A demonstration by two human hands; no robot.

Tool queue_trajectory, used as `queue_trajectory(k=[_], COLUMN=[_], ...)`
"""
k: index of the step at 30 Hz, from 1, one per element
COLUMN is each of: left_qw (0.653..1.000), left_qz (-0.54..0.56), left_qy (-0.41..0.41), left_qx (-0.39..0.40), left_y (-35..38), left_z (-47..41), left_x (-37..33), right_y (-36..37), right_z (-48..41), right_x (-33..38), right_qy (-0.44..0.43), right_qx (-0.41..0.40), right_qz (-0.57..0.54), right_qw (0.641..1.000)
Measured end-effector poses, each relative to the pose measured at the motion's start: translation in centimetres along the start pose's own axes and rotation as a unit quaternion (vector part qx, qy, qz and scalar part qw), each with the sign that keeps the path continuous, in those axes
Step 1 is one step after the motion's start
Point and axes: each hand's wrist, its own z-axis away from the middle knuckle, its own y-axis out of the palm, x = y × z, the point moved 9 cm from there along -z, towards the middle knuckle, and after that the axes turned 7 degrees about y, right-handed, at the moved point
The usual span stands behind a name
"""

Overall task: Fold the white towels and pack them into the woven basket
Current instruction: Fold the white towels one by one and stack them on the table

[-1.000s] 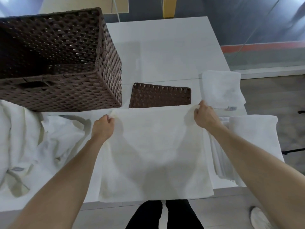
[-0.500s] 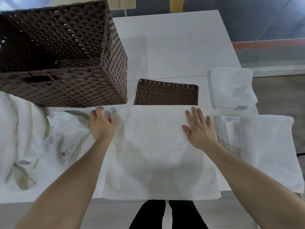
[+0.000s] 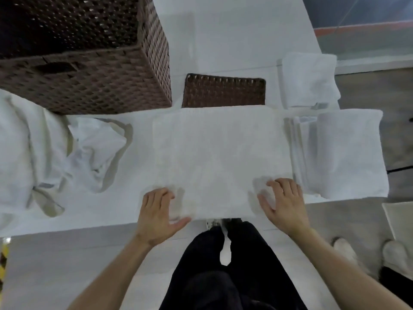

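Left hand [image 3: 158, 214] and right hand [image 3: 285, 204] both flat, fingers spread, gripping nothing, pressing near corners of towel [image 3: 219, 157], likely smoothing for next fold. Basket [image 3: 93, 86] far beyond left hand.
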Motion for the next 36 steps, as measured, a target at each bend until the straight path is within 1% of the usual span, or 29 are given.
queue_trajectory(k=[2, 3, 5, 6, 9, 12, 14, 16, 17, 18, 21, 24, 26, 29, 33, 36], left_qw=[0.996, 0.994, 0.996, 0.997, 0.998, 0.999, 0.999, 0.995, 0.992, 0.991, 0.986, 0.972, 0.963, 0.958, 0.958, 0.959], left_qz=[-0.011, -0.016, -0.014, -0.013, -0.006, -0.002, 0.007, 0.03, 0.044, 0.053, 0.09, 0.147, 0.172, 0.187, 0.182, 0.165], left_qy=[0.027, 0.036, 0.03, 0.018, 0.005, 0.007, -0.032, -0.098, -0.121, -0.126, -0.138, -0.186, -0.205, -0.215, -0.208, -0.219], left_qx=[0.083, 0.101, 0.085, 0.07, 0.061, 0.046, 0.023, -0.002, -0.004, 0.0, 0.028, -0.005, -0.027, -0.044, -0.074, -0.076], left_y=[2.0, 2.8, 3.1, 2.9, 2.4, 1.0, -0.8, -2.9, -3.7, -4.4, -6.1, -8.3, -9.7, -11.0, -12.0, -11.8], left_z=[2.8, 3.8, 4.2, 4.0, 3.3, 3.7, 4.1, 4.7, 4.9, 5.0, 5.2, 5.1, 4.6, 2.6, -2.2, -6.2], left_x=[0.5, 0.9, 1.7, 2.1, 2.6, 2.0, 2.1, 2.7, 2.8, 2.6, 1.9, 3.1, 3.9, 5.0, 7.1, 9.4], right_y=[1.8, 2.7, 4.0, 4.2, 4.0, 3.3, 2.3, 0.7, 0.0, -0.7, -2.0, -3.8, -5.6, -7.9, -8.0, -6.9], right_z=[3.1, 4.1, 5.2, 5.3, 4.8, 3.7, 3.2, 3.5, 3.9, 4.4, 4.9, 3.8, 2.7, 0.4, -5.6, -10.3], right_x=[-0.7, -0.9, -1.5, -1.8, -2.8, -3.3, -3.0, -2.9, -3.0, -3.1, -3.6, -3.8, -3.7, -3.0, -2.8, -3.1], right_qy=[-0.027, -0.037, -0.045, -0.042, -0.026, -0.047, -0.065, -0.069, -0.066, -0.061, -0.013, 0.074, 0.109, 0.129, 0.13, 0.144], right_qx=[0.084, 0.123, 0.17, 0.176, 0.149, 0.114, 0.102, 0.101, 0.105, 0.11, 0.148, 0.203, 0.193, 0.16, 0.145, 0.147], right_qz=[0.004, 0.008, 0.03, 0.045, 0.066, 0.06, 0.038, 0.015, 0.01, 0.005, -0.039, -0.103, -0.144, -0.187, -0.172, -0.146], right_qw=[0.996, 0.992, 0.984, 0.983, 0.986, 0.991, 0.992, 0.992, 0.992, 0.992, 0.988, 0.971, 0.964, 0.961, 0.966, 0.968])
